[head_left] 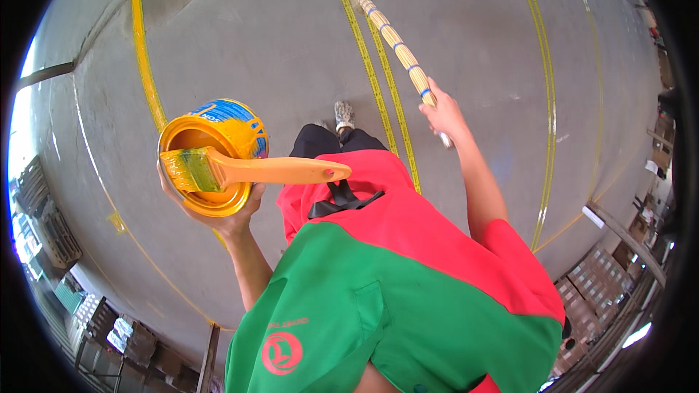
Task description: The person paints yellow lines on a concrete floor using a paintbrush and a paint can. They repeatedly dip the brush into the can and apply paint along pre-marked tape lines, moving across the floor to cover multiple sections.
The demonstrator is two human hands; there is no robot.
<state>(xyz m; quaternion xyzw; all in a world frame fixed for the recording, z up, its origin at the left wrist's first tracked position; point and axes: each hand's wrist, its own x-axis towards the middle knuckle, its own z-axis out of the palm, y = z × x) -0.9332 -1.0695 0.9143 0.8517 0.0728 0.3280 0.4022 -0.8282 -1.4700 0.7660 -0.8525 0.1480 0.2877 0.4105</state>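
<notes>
My left hand (pixel 251 207) is closed around a paint can (pixel 247 129), blue on the outside with yellow paint run down its side. The can is tilted so its yellow-coated inside shows. Across its mouth lies a wide flat paintbrush (pixel 280 170), its bristles wet with yellow and green-tinged paint and its orange handle jutting out to the right. My right hand (pixel 445 113) grips the handle end of a long straw broom (pixel 399 45) bound with blue ties. The broom slants away to the far end, where its blurred tip meets the floor between two yellow lines.
Yellow lines (pixel 542 51) run along the grey concrete floor (pixel 284 51); a thick, fresh-looking yellow stripe (pixel 146 58) is at the left. My shoe (pixel 344 115) stands near the middle. Stacked cartons (pixel 598 276) are at the lower right, and racks and posts along the edges.
</notes>
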